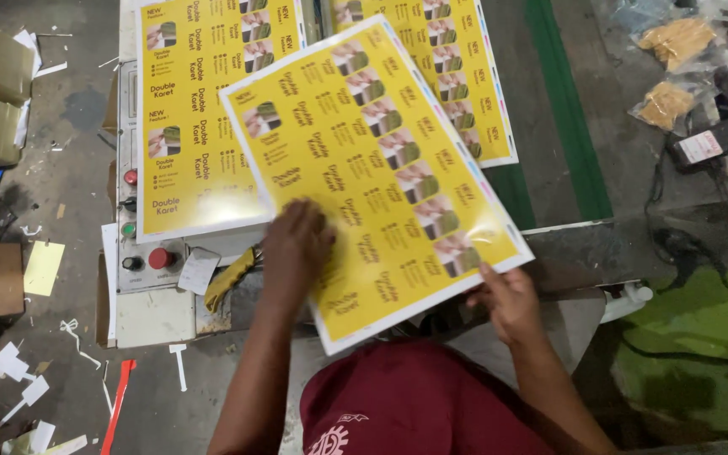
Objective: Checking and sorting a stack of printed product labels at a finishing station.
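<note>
Closest in, the right hand (507, 297) pinches the near corner of a glossy yellow printed sheet (372, 168), fingers curled under its edge, while the left hand (297, 244) lies flat and spread on top of it, gripping nothing. The sheet sits tilted over the front of the bench (575, 253). Just left of it there's a control panel (141, 253) with a red button (159, 258). Further back, two more yellow sheets (187, 118) lie flat beside a green belt strip (566, 109).
</note>
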